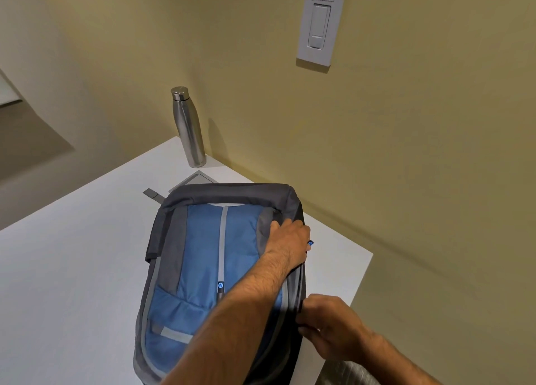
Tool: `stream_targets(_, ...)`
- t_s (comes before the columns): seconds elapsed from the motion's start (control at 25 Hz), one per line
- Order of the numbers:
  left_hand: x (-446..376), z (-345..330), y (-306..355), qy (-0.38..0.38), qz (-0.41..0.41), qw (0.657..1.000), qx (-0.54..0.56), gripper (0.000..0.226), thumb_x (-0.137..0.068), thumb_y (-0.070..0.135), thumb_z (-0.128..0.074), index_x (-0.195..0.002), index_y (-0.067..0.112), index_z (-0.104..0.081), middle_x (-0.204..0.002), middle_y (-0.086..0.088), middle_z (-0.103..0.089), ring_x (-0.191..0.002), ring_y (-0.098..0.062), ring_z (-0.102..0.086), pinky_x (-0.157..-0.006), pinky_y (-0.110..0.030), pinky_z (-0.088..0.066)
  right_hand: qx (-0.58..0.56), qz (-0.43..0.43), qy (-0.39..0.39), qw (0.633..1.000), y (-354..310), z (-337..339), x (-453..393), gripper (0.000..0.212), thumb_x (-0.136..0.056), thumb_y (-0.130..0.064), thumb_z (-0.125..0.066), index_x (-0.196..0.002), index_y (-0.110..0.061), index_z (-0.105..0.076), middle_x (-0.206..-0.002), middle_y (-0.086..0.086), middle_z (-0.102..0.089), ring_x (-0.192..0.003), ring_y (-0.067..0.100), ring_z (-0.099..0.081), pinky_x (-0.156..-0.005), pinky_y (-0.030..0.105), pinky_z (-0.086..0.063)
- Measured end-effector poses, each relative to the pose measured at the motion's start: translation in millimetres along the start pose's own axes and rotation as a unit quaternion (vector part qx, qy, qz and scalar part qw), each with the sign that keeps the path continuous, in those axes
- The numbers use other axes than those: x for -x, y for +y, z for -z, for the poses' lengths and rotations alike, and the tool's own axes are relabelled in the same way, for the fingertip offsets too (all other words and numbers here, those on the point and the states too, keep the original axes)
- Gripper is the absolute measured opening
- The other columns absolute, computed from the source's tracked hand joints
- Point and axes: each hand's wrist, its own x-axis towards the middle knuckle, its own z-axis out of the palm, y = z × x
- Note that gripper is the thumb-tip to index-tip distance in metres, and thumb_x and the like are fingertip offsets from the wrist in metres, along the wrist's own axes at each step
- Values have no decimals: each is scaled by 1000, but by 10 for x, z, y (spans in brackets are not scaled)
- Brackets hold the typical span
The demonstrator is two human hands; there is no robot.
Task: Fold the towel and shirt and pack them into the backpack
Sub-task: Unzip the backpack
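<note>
Backpack (pixel 203 257) lies flat on the white counter (pixel 72 268), front panel up; blue woven fabric in the middle, grey padded fabric round the edges, pale grey zipper tape running down the centre and curving along both sides; small blue zipper pull (pixel 220 285) mid-panel. Left hand (pixel 290 239) reaches across the bag to its far right upper edge; fingers curled over the grey rim, gripping the fabric; a second blue zipper pull (pixel 310 243) shows just beside the knuckles. Right hand (pixel 327 323) is at the bag's right side, lower down; fingers curled, pinching the dark side seam near the zip line. Towel and shirt not visible from here; cannot tell if they're inside.

Brushed steel bottle (pixel 188 129), cylindrical with a narrow neck and round cap, stands upright at the counter's far corner, near the wall. Flat grey square plate (pixel 194 179) is set into the counter surface, just behind the bag; small grey strap end (pixel 152 194) lies beside it. White rectangular rocker switch (pixel 320 25) with a printed label is on the smooth yellow wall (pixel 406 123).
</note>
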Motion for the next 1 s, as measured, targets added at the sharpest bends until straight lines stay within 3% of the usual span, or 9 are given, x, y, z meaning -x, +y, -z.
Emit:
stream_targets(0.12,20,-11,4,4,-2,1000,-1,27,-98,23,-53,-124,16,-53,-125,-4,-53,-118,-24,-43,-94,-42,-31,26,47,15,998,-34,-114,95,16,-82,-25,-59,-87,-25,-74,-88,-13,-69,-78,9,-63,-68,20,-55)
stream_targets(0.24,88,-15,6,24,-8,1000,19,24,-99,27,-50,-121,17,-55,-123,-3,-54,-115,-23,-42,-92,-39,-30,-16,23,29,999,-59,-105,154,12,-81,-23,-63,-89,-27,-71,-87,-12,-68,-76,9,-62,-65,17,-52)
stream_targets(0.44,468,49,-53,70,-4,995,66,28,-93,39,-57,-111,16,-56,-115,-2,-55,-111,-24,-46,-91,-38,-33,-5,6,56,998,-133,-101,199,18,-77,-20,-70,-90,-32,-66,-78,-14,-64,-69,4,-57,-61,2,-30)
stream_targets(0.52,670,81,-78,63,-9,997,50,27,-93,37,-56,-107,14,-58,-112,-5,-58,-109,-25,-48,-90,-38,-37,30,13,65,997,-127,-185,195,5,-80,-28,-68,-83,-32,-68,-73,-15,-62,-65,3,-55,-59,4,-28)
stream_targets(0.6,864,105,-80,55,-3,997,56,28,-93,37,-55,-103,12,-60,-109,-8,-61,-107,-26,-53,-84,-38,-42,56,-8,76,996,-112,-231,176,20,-88,-41,-56,-79,-31,-70,-69,-15,-62,-62,2,-54,-56,9,-29)
stream_targets(0.68,1046,110,-71,25,25,997,65,31,-93,41,-55,-101,12,-60,-106,-9,-63,-103,-28,-59,-76,-36,-43,71,-6,97,993,-60,-277,179,31,-92,-47,-51,-79,-30,-73,-68,-15,-63,-62,2,-56,-56,12,-34)
stream_targets(0.76,1190,100,-58,-21,56,997,51,40,-92,49,-55,-104,11,-60,-108,-11,-63,-102,-31,-61,-78,-37,-46,36,-7,100,994,-28,-286,201,39,-95,-51,-46,-83,-27,-74,-69,-13,-64,-62,3,-57,-55,15,-42)
stream_targets(0.88,1347,83,-33,-78,87,992,45,54,-86,58,-61,-109,9,-59,-112,-12,-62,-104,-31,-61,-83,-39,-49,18,-20,110,994,-23,-306,237,25,-92,-41,-54,-92,-27,-75,-71,-13,-65,-63,5,-59,-57,21,-49)
stream_targets(1.0,1437,55,35,-128,89,987,37,51,-86,53,-63,-114,10,-57,-117,-11,-60,-108,-29,-59,-85,-39,-49,8,-44,111,993,-75,-294,265,19,-90,-36,-57,-94,-29,-75,-77,-14,-66,-68,4,-61,-62,22,-51)
